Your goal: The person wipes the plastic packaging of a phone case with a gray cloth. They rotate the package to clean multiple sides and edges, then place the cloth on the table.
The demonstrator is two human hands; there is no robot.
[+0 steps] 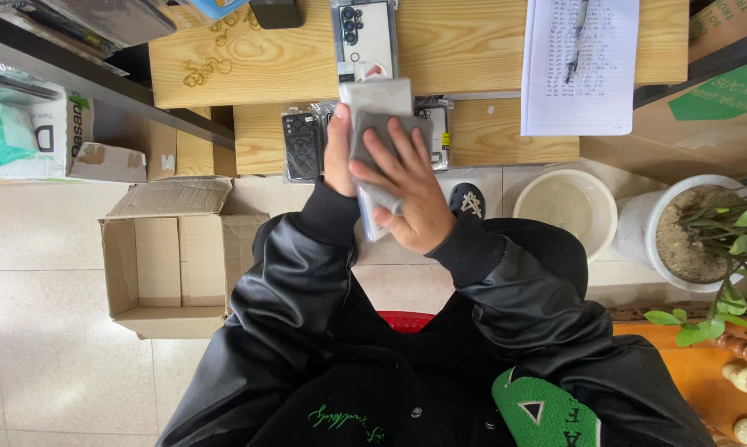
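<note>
My left hand (339,149) grips the left edge of a clear plastic sleeve (377,99) with a grey phone case inside, held upright in front of my chest. My right hand (407,192) lies flat over the front of the grey phone case (372,131), fingers spread and pressing on it. Both arms wear black jacket sleeves. Beneath the hands, on the lower wooden shelf (514,136), lie several packaged phone cases (301,145), partly hidden by my hands. Another packaged white phone case (363,37) lies on the upper wooden table (456,41).
A sheet of written paper with a pen (579,62) lies on the table at right. An open cardboard box (168,265) sits on the tiled floor at left. A white bucket (566,207) and a potted plant (705,236) stand at right.
</note>
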